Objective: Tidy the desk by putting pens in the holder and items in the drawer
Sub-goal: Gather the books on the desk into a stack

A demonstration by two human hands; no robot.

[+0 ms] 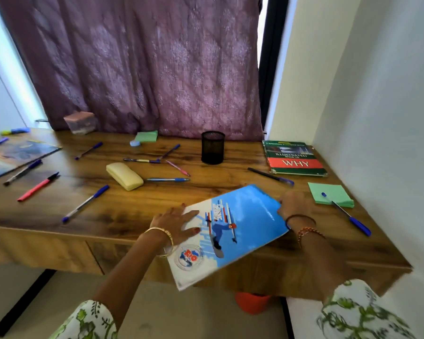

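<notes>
A blue and white notebook lies at the front edge of the wooden desk, its near corner hanging over the edge. My left hand grips its left edge, thumb on the cover. My right hand holds its far right corner. A black mesh pen holder stands at the back, upright. Several pens lie scattered: a blue one at the left front, a red marker, another blue pen in the middle. The drawer front under the desk is closed.
A yellow case, a green and red book, green sticky pads, a clear box and a magazine lie on the desk. A white wall closes the right side. An orange bin stands below.
</notes>
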